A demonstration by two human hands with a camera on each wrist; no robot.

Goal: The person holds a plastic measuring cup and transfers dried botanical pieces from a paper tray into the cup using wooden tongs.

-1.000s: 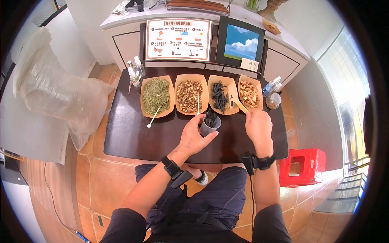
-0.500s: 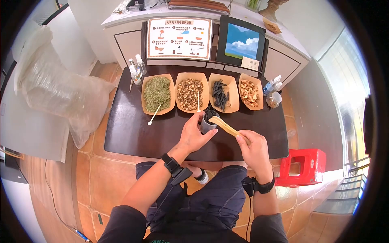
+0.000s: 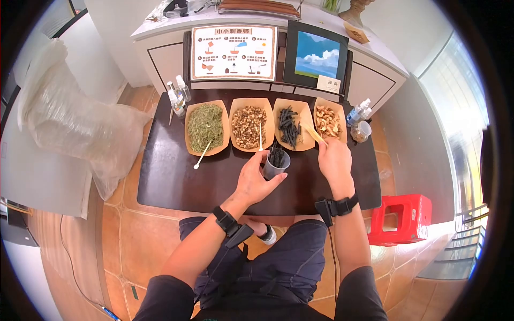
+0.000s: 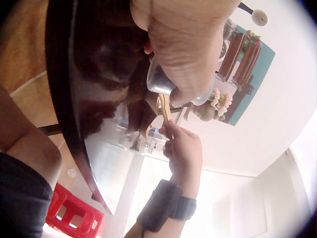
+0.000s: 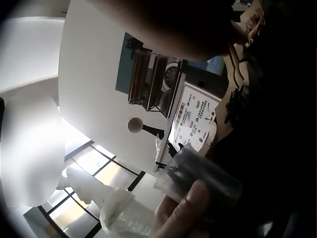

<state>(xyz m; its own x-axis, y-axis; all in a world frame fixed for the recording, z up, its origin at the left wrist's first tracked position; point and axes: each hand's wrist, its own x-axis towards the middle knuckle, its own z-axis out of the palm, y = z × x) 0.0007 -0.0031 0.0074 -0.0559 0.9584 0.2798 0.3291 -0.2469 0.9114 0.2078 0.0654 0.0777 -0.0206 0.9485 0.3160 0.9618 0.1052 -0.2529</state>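
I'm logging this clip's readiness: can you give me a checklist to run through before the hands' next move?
1. Left hand grips the plastic cup: ok.
2. Right hand holds the wooden tongs: ok.
3. Tong tips over the paper tray with black sticks: ok.
4. Cup's contents all below its rim: not ok, black pieces stick out above.
5. Stick gripped between the tips: cannot tell.

The premises are presenting as an indoor craft workshop. A dark tabletop (image 3: 214,187) is carrying four paper trays (image 3: 189,140) of dried plant pieces (image 3: 206,124) along its far edge, and spray bottles (image 3: 175,99) are standing near both far corners. Behind, an instruction card (image 3: 234,53) is showing numbered, illustrated steps beside a sky picture (image 3: 317,55). A white counter (image 3: 388,55) is running behind these.
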